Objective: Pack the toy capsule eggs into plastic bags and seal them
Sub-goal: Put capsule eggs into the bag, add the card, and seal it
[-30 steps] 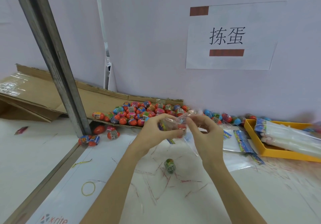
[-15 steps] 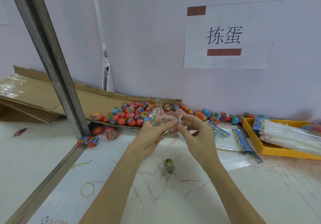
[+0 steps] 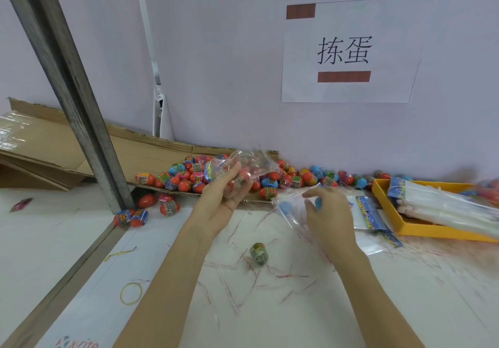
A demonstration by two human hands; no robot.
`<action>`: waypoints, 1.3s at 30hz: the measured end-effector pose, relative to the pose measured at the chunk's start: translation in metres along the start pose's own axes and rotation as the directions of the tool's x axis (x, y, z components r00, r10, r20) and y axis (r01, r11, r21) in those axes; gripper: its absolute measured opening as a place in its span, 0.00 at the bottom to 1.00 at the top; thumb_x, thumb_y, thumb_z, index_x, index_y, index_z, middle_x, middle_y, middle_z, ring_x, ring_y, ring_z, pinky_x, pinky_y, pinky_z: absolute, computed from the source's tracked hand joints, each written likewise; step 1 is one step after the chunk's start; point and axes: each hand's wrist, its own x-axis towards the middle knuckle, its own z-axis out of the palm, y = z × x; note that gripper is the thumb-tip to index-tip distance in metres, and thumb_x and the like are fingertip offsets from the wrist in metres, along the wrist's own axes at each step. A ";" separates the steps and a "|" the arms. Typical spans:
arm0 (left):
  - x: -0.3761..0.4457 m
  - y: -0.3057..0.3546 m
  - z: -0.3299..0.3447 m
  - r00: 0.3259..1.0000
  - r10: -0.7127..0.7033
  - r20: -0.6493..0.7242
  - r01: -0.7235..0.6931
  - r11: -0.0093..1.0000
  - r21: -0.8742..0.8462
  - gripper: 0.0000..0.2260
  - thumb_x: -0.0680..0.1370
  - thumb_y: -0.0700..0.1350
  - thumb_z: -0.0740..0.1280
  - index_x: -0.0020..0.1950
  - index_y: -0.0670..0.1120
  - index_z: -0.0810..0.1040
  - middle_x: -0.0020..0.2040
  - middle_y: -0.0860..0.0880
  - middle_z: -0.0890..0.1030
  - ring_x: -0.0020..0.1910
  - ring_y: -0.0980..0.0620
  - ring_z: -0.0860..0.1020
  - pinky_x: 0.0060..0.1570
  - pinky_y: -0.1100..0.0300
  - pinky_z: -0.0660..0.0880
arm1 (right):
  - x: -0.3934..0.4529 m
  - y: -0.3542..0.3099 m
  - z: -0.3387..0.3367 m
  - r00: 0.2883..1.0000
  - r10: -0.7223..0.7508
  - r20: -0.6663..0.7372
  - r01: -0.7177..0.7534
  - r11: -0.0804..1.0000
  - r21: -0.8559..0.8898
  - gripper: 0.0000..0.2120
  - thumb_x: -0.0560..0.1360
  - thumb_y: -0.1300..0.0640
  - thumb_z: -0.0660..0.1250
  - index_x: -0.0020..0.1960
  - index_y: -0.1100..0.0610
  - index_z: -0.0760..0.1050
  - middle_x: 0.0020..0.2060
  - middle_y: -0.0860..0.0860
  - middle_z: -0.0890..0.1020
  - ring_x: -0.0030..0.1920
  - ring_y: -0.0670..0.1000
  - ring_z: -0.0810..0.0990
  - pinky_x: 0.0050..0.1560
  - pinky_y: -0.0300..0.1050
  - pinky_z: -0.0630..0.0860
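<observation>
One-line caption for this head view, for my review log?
Left hand holds a clear bag with eggs; right hand reaches over an empty bag beside the loose egg pile.

Left hand (image 3: 224, 199) fingers curled, raised; right hand (image 3: 328, 212) lower, fingers pinched.

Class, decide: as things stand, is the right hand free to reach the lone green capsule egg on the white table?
Probably not yet: the right hand pinches a clear plastic bag, though nothing blocks the green capsule egg lying just below it.
</observation>
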 end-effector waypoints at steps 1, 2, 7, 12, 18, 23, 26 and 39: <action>0.000 0.000 0.001 1.000 -0.007 0.013 0.007 1.000 -0.010 0.09 0.74 0.39 0.78 0.54 0.41 0.89 0.60 0.41 0.86 0.57 0.46 0.86 0.49 0.56 0.84 | -0.001 0.001 0.002 0.999 0.007 0.046 -0.003 0.998 -0.068 0.10 0.81 0.59 0.70 0.61 0.54 0.83 0.66 0.52 0.78 0.68 0.54 0.72 0.70 0.50 0.69; -0.001 0.000 0.002 1.000 -0.011 0.024 0.011 1.000 -0.011 0.10 0.74 0.38 0.77 0.56 0.40 0.88 0.60 0.40 0.86 0.56 0.45 0.86 0.49 0.55 0.84 | -0.002 0.001 0.003 0.998 0.010 0.061 -0.003 0.994 -0.111 0.11 0.80 0.59 0.70 0.61 0.54 0.83 0.67 0.52 0.77 0.69 0.54 0.70 0.70 0.49 0.68; -0.003 -0.004 0.007 1.000 -0.012 -0.002 0.013 0.988 0.155 0.25 0.72 0.43 0.79 0.67 0.37 0.80 0.61 0.37 0.85 0.52 0.41 0.87 0.43 0.56 0.85 | 0.001 0.004 0.006 0.996 0.081 -0.044 -0.087 0.981 -0.173 0.14 0.78 0.61 0.73 0.63 0.54 0.82 0.68 0.53 0.77 0.71 0.57 0.66 0.69 0.52 0.64; -0.002 -0.009 0.008 1.000 0.028 -0.002 -0.027 0.969 0.245 0.29 0.69 0.45 0.80 0.67 0.35 0.80 0.56 0.38 0.87 0.48 0.44 0.88 0.43 0.58 0.85 | 0.009 0.015 0.006 0.981 0.182 -0.074 -0.191 0.969 -0.156 0.19 0.76 0.67 0.73 0.65 0.54 0.81 0.70 0.53 0.76 0.74 0.57 0.65 0.73 0.53 0.62; -0.001 -0.010 0.004 1.000 0.031 0.004 -0.030 0.964 0.266 0.23 0.69 0.40 0.80 0.62 0.35 0.82 0.55 0.37 0.87 0.51 0.41 0.87 0.46 0.56 0.85 | 0.017 0.032 -0.002 0.952 0.233 -0.198 -0.234 0.972 0.021 0.18 0.76 0.74 0.69 0.63 0.60 0.82 0.68 0.57 0.76 0.71 0.60 0.66 0.70 0.55 0.68; -0.002 -0.011 0.005 1.000 -0.004 0.022 -0.003 0.961 0.276 0.23 0.68 0.41 0.81 0.61 0.37 0.83 0.56 0.37 0.86 0.50 0.40 0.88 0.47 0.55 0.85 | 0.023 0.047 -0.007 0.933 0.297 -0.201 -0.288 0.955 0.077 0.17 0.77 0.72 0.70 0.63 0.59 0.82 0.68 0.59 0.76 0.67 0.61 0.72 0.67 0.55 0.73; -0.001 -0.012 0.005 0.999 -0.027 0.047 0.012 0.954 0.298 0.23 0.68 0.42 0.82 0.61 0.38 0.83 0.57 0.37 0.86 0.51 0.40 0.87 0.48 0.54 0.85 | 0.023 0.041 -0.008 0.933 0.235 -0.271 -0.170 0.954 0.245 0.15 0.80 0.64 0.71 0.65 0.58 0.80 0.64 0.56 0.79 0.61 0.57 0.78 0.62 0.51 0.79; 0.001 -0.019 0.005 0.999 0.042 0.013 -0.042 0.836 0.547 0.37 0.61 0.50 0.84 0.67 0.41 0.78 0.55 0.42 0.88 0.54 0.41 0.87 0.63 0.43 0.81 | -0.001 -0.021 -0.005 0.995 0.052 -0.080 0.035 0.587 0.809 0.14 0.76 0.54 0.77 0.60 0.49 0.80 0.54 0.50 0.83 0.45 0.50 0.85 0.50 0.43 0.84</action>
